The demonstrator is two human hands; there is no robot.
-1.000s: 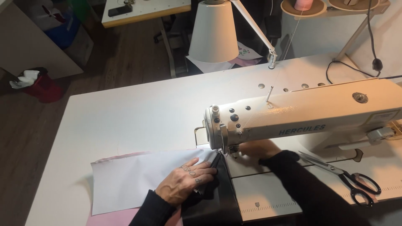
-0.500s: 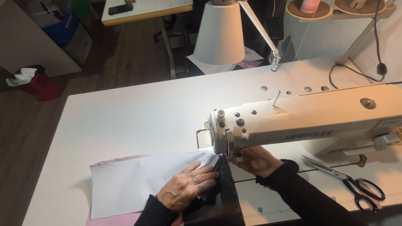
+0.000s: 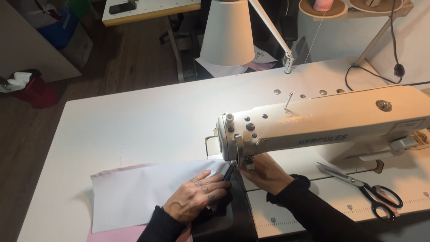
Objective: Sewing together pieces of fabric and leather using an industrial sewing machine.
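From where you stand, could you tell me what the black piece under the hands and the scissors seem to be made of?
The black piece looks like glossy coated fabric or faux leather: it catches a soft sheen and drapes over the table edge, though the exact material is unclear. The scissors look like bare metal blades, pale and reflective, with dark, probably plastic-coated handles.
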